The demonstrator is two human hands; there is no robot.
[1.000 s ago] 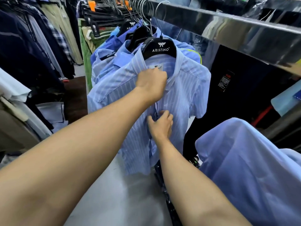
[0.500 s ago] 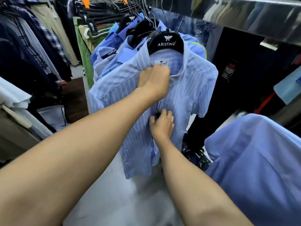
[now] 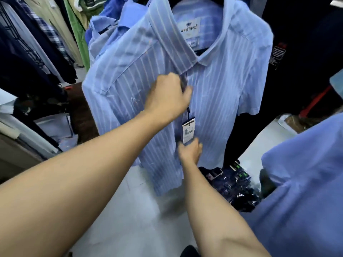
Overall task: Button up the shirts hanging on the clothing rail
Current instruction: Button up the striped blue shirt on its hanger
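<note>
The left hand [image 3: 168, 98] grips the striped shirt [image 3: 220, 86] at its front edge; the blurred right hand [image 3: 191, 151] touches it lower, its finger state unclear.

- Below my right hand I see dark packets [image 3: 233, 184] in shiny wrap lying on the pale floor [image 3: 130, 210].
- Left of my left arm, dark and checked garments [image 3: 35, 43] hang (one green [image 3: 77, 32]).
- A black garment [image 3: 300, 58] hangs far right.

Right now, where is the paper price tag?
In the head view, the white paper price tag hangs centrally down the striped light-blue shirt's front, between both hands.
</note>
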